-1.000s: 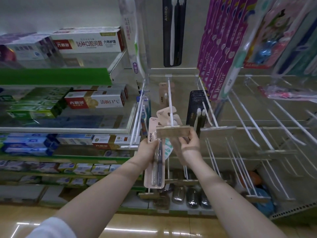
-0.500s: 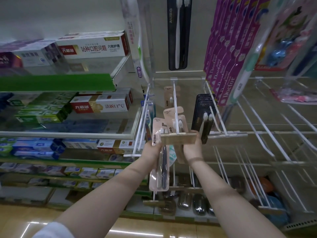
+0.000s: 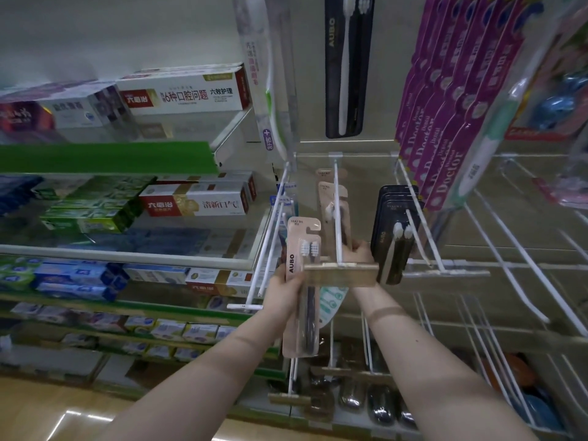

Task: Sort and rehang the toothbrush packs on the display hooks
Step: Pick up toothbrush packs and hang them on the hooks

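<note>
Centre frame: toothbrush pack (image 3: pixel 300 329) beside the hook (image 3: pixel 336 211)
My left hand (image 3: pixel 281 291) clamps the upright pack by its left edge, just left of the label strip (image 3: pixel 340 275); behind that strip my right hand (image 3: pixel 359 251) curls at the hook, its grip unclear.

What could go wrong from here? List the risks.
1. The left hand grips the beige AUBO pack by its left edge only; it could slip.
2. Its hanger slot sits left of the hook, beside the price-tag bar, so it may snag there.
3. The right hand is at the hung beige packs; a tug might pull them off.
</note>
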`<state>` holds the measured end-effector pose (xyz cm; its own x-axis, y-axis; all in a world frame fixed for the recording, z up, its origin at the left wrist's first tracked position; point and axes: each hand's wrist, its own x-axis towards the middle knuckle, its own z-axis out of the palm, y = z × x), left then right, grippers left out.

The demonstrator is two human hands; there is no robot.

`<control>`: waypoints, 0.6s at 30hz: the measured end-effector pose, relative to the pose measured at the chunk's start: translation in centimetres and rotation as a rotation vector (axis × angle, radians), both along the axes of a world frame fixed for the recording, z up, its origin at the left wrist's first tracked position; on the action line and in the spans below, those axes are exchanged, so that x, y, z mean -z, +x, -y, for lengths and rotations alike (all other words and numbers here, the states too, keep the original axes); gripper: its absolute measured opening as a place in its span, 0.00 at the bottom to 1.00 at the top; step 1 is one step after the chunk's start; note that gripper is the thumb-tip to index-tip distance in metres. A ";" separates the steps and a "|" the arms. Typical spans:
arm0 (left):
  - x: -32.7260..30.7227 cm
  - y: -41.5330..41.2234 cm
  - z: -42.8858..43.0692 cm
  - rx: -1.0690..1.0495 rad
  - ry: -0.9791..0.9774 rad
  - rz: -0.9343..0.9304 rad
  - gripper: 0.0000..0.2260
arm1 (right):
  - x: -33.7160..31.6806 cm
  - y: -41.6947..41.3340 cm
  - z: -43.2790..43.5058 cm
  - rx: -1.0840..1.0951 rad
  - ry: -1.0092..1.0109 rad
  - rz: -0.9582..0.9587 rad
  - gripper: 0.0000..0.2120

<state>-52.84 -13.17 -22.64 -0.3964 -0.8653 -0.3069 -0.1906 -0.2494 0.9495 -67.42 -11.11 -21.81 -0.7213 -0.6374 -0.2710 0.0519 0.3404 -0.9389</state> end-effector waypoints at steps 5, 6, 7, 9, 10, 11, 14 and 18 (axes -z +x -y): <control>-0.4 0.0 -0.8 -0.004 0.009 0.001 0.15 | 0.0 1.3 -1.8 0.064 -0.138 0.073 0.24; -0.5 0.0 -1.1 0.007 0.006 0.009 0.16 | -0.1 1.8 -2.6 0.029 -0.173 0.065 0.21; -0.4 0.0 -1.5 0.016 -0.002 0.015 0.17 | -0.1 2.2 -3.2 -0.020 -0.183 0.050 0.17; -0.6 0.1 -2.3 0.034 -0.024 -0.004 0.15 | -0.1 2.8 -4.1 -0.074 -0.182 0.032 0.11; -0.7 0.2 -2.6 0.044 -0.031 -0.022 0.14 | -0.1 3.1 -4.3 -0.063 -0.178 0.028 0.08; -0.8 0.3 -3.0 0.060 -0.032 -0.033 0.14 | -0.5 3.5 -4.6 -0.043 -0.142 0.018 0.07; -1.0 0.6 -3.7 0.097 -0.034 -0.044 0.13 | -1.2 4.6 -5.8 -0.002 -0.139 0.039 0.09; -1.2 0.5 -4.0 0.083 -0.088 -0.059 0.10 | -2.4 5.1 -7.3 -0.036 -0.175 0.068 0.12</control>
